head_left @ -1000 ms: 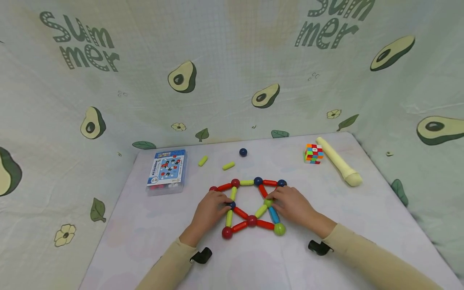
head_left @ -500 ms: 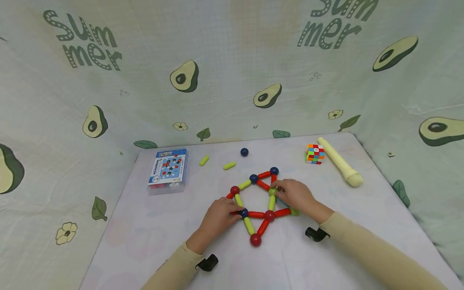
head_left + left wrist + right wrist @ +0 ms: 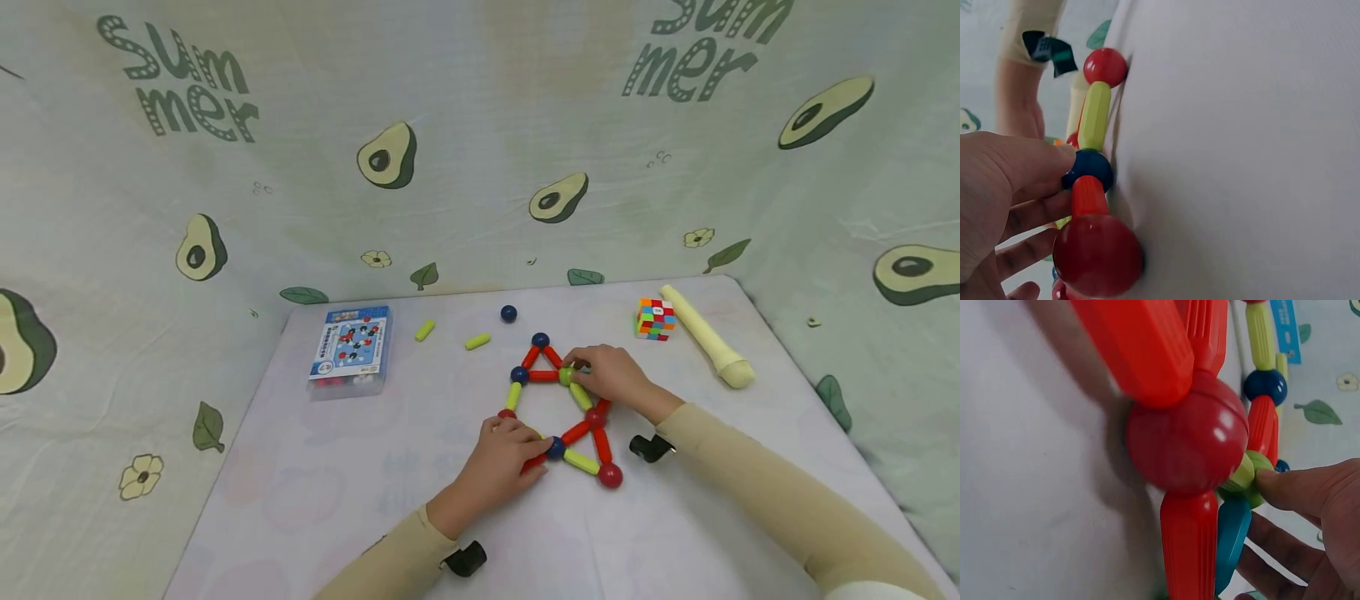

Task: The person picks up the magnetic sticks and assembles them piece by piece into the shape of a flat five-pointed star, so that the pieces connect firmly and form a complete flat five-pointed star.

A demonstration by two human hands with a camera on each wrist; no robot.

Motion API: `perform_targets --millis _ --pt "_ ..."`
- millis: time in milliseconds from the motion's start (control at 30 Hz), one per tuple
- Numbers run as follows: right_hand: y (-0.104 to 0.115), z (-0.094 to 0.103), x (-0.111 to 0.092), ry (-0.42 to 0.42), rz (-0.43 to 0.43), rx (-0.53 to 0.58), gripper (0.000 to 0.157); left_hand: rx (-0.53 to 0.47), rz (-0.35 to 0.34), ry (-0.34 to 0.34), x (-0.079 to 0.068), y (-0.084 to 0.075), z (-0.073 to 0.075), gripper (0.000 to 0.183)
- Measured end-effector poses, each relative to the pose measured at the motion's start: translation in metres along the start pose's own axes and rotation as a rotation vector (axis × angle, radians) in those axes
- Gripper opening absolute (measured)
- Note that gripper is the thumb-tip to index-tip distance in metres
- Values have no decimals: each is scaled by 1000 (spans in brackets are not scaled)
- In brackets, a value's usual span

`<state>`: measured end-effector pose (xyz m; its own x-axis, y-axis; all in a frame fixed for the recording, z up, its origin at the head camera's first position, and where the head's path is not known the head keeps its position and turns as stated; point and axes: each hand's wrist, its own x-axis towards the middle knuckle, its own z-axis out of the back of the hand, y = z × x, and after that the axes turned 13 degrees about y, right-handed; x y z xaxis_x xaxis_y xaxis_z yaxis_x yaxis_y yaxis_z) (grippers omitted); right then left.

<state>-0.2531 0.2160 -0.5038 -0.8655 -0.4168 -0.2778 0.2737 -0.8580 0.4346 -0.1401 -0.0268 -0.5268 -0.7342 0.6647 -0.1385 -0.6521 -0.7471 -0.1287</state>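
Observation:
A flat frame of magnetic balls and rods lies on the table, with red, yellow-green and blue parts. My left hand (image 3: 501, 462) pinches a dark blue ball (image 3: 1099, 167) at its near side, thumb on top in the left wrist view. At the frame's right side, my right hand (image 3: 611, 373) holds a green ball (image 3: 566, 376) between thumb and fingers. A blue rod (image 3: 1232, 534) joins that green ball, mostly hidden by the hand from above. One red ball (image 3: 611, 476) forms the nearest corner; another dark blue ball (image 3: 540, 340) tops the far triangle.
Behind the frame lie a loose dark blue ball (image 3: 508, 314) and two yellow-green rods, one (image 3: 477, 341) nearer the middle. A clear box with a printed card (image 3: 349, 350) is at the back left. A puzzle cube (image 3: 656, 319) and a pale yellow stick (image 3: 705, 337) lie back right.
The whole frame has turned counterclockwise on the table. My left hand has moved right and slightly nearer with its blue ball, while my right hand has shifted farther back with the green one.

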Motion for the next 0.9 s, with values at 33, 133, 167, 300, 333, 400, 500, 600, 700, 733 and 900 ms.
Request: perform_targets --millis 33,133,167,300,333,400,500,600,700,733,900 --pt "-1 1 1 0 -7 -3 25 9 -5 -3 2 -3 0 44" --pt "-3 2 3 1 -17 -15 27 22 -17 -8 7 -9 1 45" --pt "-4 2 3 1 -16 -23 27 21 -19 -8 8 -10 1 45" --pt "-5 1 5 -10 -8 -39 26 -3 -19 -16 10 -12 -1 44" --pt "-5 0 5 -16 -6 -41 26 -16 -19 -25 10 -11 -2 43" --pt "-3 -1 4 -28 -5 -47 26 -57 -10 -52 8 -9 -3 40" --pt "0 -4 3 -46 4 -63 28 -137 20 -120 5 -2 -3 35" --pt "4 -6 1 -68 12 -72 31 -218 95 -177 1 7 1 35" --pt "7 -7 1 -86 29 -47 31 -293 198 -181 -1 18 3 39" --pt "9 -8 1 -90 38 -39 31 -318 231 -170 -1 21 2 40" --pt "16 -11 6 -97 110 -6 33 -425 313 -128 -1 34 -6 40"
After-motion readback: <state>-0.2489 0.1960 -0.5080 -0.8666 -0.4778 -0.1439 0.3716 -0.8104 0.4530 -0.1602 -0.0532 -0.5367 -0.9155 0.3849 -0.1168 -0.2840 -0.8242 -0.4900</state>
